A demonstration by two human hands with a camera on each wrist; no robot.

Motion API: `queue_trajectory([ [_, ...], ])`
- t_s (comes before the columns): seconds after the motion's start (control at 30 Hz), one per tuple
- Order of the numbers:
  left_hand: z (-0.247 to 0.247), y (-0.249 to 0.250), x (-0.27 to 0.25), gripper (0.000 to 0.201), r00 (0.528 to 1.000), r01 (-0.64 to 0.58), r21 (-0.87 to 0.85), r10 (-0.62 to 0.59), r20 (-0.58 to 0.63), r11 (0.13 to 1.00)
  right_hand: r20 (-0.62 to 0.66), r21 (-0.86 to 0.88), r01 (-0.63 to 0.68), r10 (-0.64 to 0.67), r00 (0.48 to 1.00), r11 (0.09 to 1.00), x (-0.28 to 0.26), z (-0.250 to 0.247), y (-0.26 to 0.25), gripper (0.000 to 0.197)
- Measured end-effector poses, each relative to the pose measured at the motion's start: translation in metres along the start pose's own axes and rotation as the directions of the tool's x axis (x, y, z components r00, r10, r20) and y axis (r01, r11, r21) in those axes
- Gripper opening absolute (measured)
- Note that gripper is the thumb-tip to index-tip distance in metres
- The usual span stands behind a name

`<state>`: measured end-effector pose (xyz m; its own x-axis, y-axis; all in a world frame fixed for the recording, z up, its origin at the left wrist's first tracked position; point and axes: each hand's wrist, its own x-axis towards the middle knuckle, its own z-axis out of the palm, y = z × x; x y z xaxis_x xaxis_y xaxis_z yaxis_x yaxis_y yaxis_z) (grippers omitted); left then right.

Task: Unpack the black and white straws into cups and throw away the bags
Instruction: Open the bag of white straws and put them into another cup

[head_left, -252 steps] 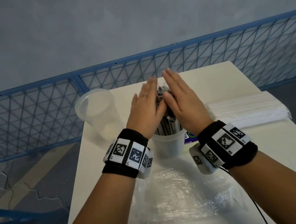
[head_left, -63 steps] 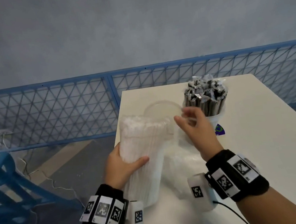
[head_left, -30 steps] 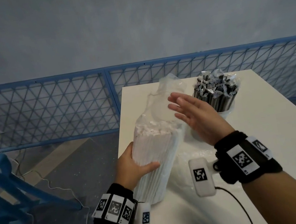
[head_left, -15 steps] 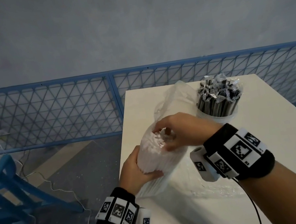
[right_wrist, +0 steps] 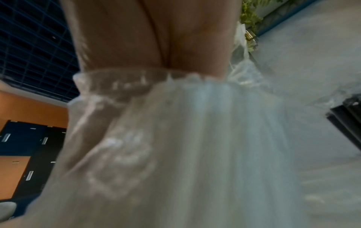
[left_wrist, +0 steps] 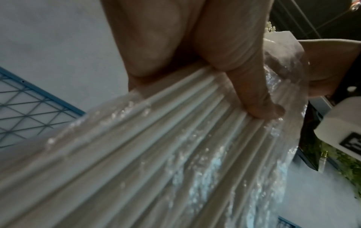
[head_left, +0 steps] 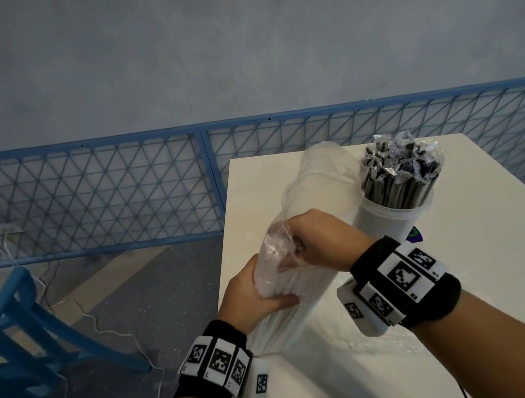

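Note:
My left hand (head_left: 252, 299) grips a clear bag of white straws (head_left: 282, 327) around its middle, tilted, with its lower end at the table's left edge. In the left wrist view my thumb (left_wrist: 263, 108) presses the plastic against the white straws (left_wrist: 156, 154). My right hand (head_left: 315, 242) reaches into the bag's open mouth, fingers curled on the straw tops. The bag's rim (right_wrist: 136, 78) wraps my right palm, hiding the fingers there. The bag's loose top (head_left: 318, 173) stands up behind. A white cup (head_left: 397, 223) holds the black straws (head_left: 400, 171).
The white table (head_left: 483, 251) has a crumpled empty clear bag (head_left: 381, 341) lying near my right wrist. A small purple sticker (head_left: 414, 234) lies by the cup. A blue chair (head_left: 20, 344), a floor cable (head_left: 104, 331) and a blue mesh fence (head_left: 84, 198) are left.
My right hand went from open beside the bag to reaching into its mouth and curling on the straw tops. The left hand kept its grip while the bag tilted lower.

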<state>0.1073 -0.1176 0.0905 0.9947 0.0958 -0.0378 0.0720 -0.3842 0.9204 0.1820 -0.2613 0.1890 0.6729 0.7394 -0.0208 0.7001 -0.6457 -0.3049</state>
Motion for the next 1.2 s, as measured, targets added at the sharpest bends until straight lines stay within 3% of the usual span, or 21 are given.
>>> queue_trajectory([
  [0.27, 0.002, -0.002, -0.002, 0.058, 0.999, 0.04, -0.132, -0.038, 0.017, 0.99, -0.16, 0.219, 0.051, -0.016, 0.987, 0.974, -0.008, -0.007, 0.011, 0.018],
  [0.33, 0.003, -0.001, -0.003, 0.059, 0.999, 0.036, -0.16, -0.033, 0.022, 0.986, -0.229, 0.25, 0.08, -0.021, 0.973, 0.965, -0.011, -0.012, 0.014, 0.03],
  [0.4, 0.003, -0.001, -0.002, 0.059, 0.999, 0.03, -0.185, -0.026, 0.023, 0.982, -0.265, 0.299, 0.07, 0.012, 0.964, 0.952, -0.014, -0.018, 0.019, 0.015],
  [0.5, 0.005, -0.004, -0.003, 0.069, 0.999, 0.038, -0.202, -0.032, 0.03, 0.979, -0.303, 0.355, 0.049, 0.066, 0.951, 0.933, -0.016, -0.029, 0.029, 0.043],
  [0.57, 0.008, -0.008, -0.004, 0.072, 0.999, 0.049, -0.203, -0.046, 0.022, 0.978, -0.309, 0.406, 0.034, 0.101, 0.946, 0.913, -0.016, -0.034, 0.034, 0.042],
  [0.67, 0.009, -0.012, -0.005, 0.07, 0.999, 0.049, -0.201, -0.05, 0.001, 0.978, -0.306, 0.565, 0.014, 0.193, 0.932, 0.825, -0.015, -0.025, 0.041, 0.036],
  [0.87, 0.012, 0.0, -0.004, 0.045, 1.0, -0.019, -0.168, 0.018, -0.01, 0.986, -0.235, 0.765, -0.064, 0.37, 0.899, 0.641, -0.018, 0.022, 0.025, 0.059],
  [1.1, 0.015, 0.022, 0.001, 0.035, 0.984, -0.155, -0.097, 0.145, -0.105, 0.983, -0.243, 0.858, 0.03, 0.353, 0.904, 0.513, -0.006, 0.029, 0.007, 0.036],
  [1.2, 0.014, 0.02, 0.003, 0.049, 0.978, -0.178, -0.066, 0.169, -0.123, 0.982, -0.233, 0.93, 0.077, 0.415, 0.88, 0.358, -0.004, 0.026, 0.004, 0.032],
])
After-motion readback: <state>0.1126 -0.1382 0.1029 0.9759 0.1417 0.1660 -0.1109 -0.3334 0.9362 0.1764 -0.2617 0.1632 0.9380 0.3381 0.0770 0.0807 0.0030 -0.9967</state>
